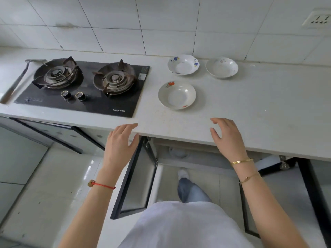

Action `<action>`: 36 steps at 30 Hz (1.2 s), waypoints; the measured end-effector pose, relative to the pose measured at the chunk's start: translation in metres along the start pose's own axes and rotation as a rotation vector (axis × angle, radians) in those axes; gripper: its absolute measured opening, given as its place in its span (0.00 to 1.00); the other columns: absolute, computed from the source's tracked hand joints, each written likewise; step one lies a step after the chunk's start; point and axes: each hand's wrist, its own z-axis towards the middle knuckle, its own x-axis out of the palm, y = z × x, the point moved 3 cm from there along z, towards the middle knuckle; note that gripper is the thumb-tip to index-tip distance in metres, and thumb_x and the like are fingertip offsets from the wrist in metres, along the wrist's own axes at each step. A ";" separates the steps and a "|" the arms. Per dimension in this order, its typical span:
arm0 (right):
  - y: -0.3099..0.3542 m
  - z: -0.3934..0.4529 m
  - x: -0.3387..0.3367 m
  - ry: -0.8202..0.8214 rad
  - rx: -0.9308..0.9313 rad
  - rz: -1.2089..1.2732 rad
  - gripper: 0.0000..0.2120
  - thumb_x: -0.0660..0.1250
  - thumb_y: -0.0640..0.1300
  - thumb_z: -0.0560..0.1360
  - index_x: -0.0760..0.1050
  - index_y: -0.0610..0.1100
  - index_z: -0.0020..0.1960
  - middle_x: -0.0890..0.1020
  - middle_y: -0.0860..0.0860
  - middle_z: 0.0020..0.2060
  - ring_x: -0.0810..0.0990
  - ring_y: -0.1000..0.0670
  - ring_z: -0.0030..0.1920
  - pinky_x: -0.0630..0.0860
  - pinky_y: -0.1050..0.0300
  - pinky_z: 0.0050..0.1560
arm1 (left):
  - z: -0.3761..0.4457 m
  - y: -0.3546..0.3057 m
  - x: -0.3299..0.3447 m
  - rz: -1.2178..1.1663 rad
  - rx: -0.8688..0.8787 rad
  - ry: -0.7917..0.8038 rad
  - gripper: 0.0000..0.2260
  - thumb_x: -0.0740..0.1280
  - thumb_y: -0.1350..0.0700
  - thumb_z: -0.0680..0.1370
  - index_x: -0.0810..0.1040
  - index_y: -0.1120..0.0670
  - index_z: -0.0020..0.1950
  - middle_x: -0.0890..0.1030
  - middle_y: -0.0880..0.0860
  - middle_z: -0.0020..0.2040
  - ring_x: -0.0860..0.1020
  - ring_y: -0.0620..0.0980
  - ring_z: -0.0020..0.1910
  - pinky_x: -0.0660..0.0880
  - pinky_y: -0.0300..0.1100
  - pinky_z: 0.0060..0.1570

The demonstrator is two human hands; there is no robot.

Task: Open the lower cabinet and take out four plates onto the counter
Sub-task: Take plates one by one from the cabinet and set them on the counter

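While the pale speckled stone counter lies bare beyond the right hand, three white shallow plates sit further back, spread singly, which I take as leaving room for a fourth. Below both hands the dark-framed glass cabinet door stands swung out, and a pale plate-like shape shows dimly inside. The left hand hovers at the counter's front edge; both hands are spread, holding nothing.

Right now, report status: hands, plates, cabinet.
Left hand and right hand open, empty, at the counter edge. Three plates out: blue-flower plate, plain plate, orange-motif plate. Lower cabinet doors open. Nothing blocking.
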 end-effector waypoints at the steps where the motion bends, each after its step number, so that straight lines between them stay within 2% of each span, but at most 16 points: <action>1: 0.005 -0.018 0.001 0.001 0.002 0.002 0.15 0.63 0.42 0.77 0.73 0.42 0.64 0.79 0.48 0.57 0.73 0.47 0.60 0.70 0.56 0.60 | -0.016 0.001 -0.004 -0.001 0.003 0.008 0.15 0.66 0.56 0.78 0.77 0.55 0.64 0.81 0.53 0.59 0.78 0.54 0.59 0.73 0.53 0.62; 9: 0.033 -0.142 -0.008 0.044 0.038 0.029 0.15 0.64 0.42 0.77 0.74 0.42 0.63 0.80 0.48 0.55 0.75 0.48 0.58 0.71 0.56 0.59 | -0.125 -0.003 -0.026 -0.009 0.024 0.081 0.14 0.67 0.58 0.78 0.77 0.56 0.63 0.82 0.52 0.57 0.78 0.54 0.57 0.72 0.50 0.61; 12: 0.032 -0.176 -0.013 0.052 0.057 0.015 0.14 0.64 0.42 0.77 0.74 0.42 0.62 0.80 0.48 0.55 0.75 0.48 0.58 0.69 0.59 0.59 | -0.152 -0.009 -0.031 -0.020 0.036 0.077 0.14 0.67 0.58 0.78 0.78 0.56 0.63 0.82 0.52 0.55 0.79 0.53 0.55 0.73 0.49 0.58; 16: 0.027 -0.207 -0.021 0.051 0.084 0.012 0.14 0.64 0.42 0.77 0.74 0.42 0.62 0.80 0.48 0.55 0.74 0.48 0.59 0.68 0.60 0.59 | -0.178 -0.017 -0.029 0.005 0.021 0.094 0.14 0.65 0.56 0.78 0.77 0.55 0.63 0.82 0.52 0.56 0.78 0.53 0.56 0.74 0.50 0.59; 23: 0.009 -0.234 -0.040 0.044 0.104 0.018 0.15 0.65 0.42 0.77 0.74 0.42 0.63 0.80 0.49 0.55 0.75 0.49 0.59 0.70 0.60 0.59 | -0.204 -0.044 -0.023 0.033 0.060 0.051 0.13 0.66 0.57 0.77 0.78 0.54 0.62 0.82 0.52 0.52 0.79 0.53 0.51 0.76 0.51 0.53; 30: -0.019 -0.239 -0.059 0.087 0.092 0.012 0.15 0.64 0.43 0.77 0.74 0.43 0.63 0.79 0.49 0.57 0.75 0.49 0.60 0.72 0.57 0.61 | -0.212 -0.073 -0.008 0.024 0.046 0.033 0.14 0.67 0.57 0.77 0.77 0.54 0.63 0.82 0.52 0.55 0.79 0.53 0.55 0.74 0.50 0.59; 36: -0.042 -0.228 -0.053 0.144 0.069 0.006 0.14 0.64 0.43 0.77 0.74 0.42 0.63 0.80 0.49 0.56 0.75 0.49 0.60 0.71 0.58 0.60 | -0.209 -0.085 0.015 0.010 0.001 0.035 0.13 0.67 0.58 0.77 0.78 0.55 0.62 0.82 0.53 0.55 0.79 0.54 0.56 0.74 0.50 0.58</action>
